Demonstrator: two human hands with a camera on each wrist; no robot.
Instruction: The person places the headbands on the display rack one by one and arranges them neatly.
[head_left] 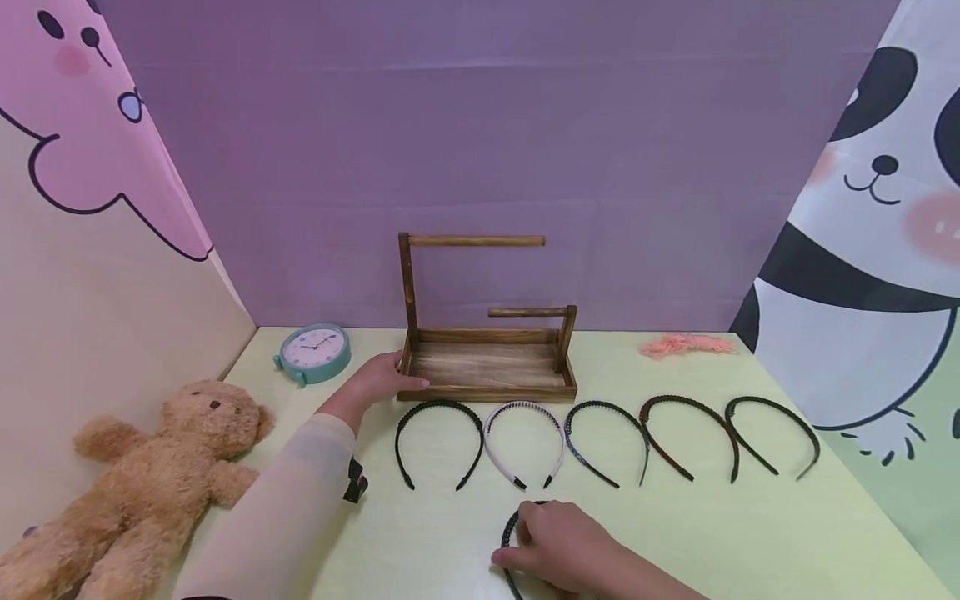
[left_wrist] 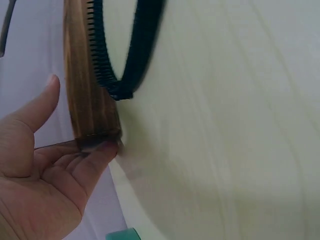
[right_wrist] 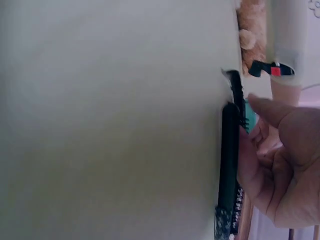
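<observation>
In the head view my left hand (head_left: 382, 379) grips the left end of a brown wooden display stand (head_left: 487, 393), which has a shallow tray and two horizontal bars at different heights. The left wrist view has my left hand (left_wrist: 55, 175) with its fingers against the stand's end (left_wrist: 92, 110) and the thumb raised. At the front of the table, my right hand (head_left: 562, 542) holds a black headband (head_left: 512, 575), partly hidden by the hand. That headband (right_wrist: 229, 155) lies along the fingers of my right hand (right_wrist: 285, 170) in the right wrist view.
Several headbands stretch in a row before the stand, among them a black one (head_left: 438, 404), a white one (head_left: 491, 446) and a dark red one (head_left: 675, 462). A teal clock (head_left: 315, 354) and teddy bear (head_left: 150, 483) are at left; pink yarn (head_left: 686, 345) lies back right.
</observation>
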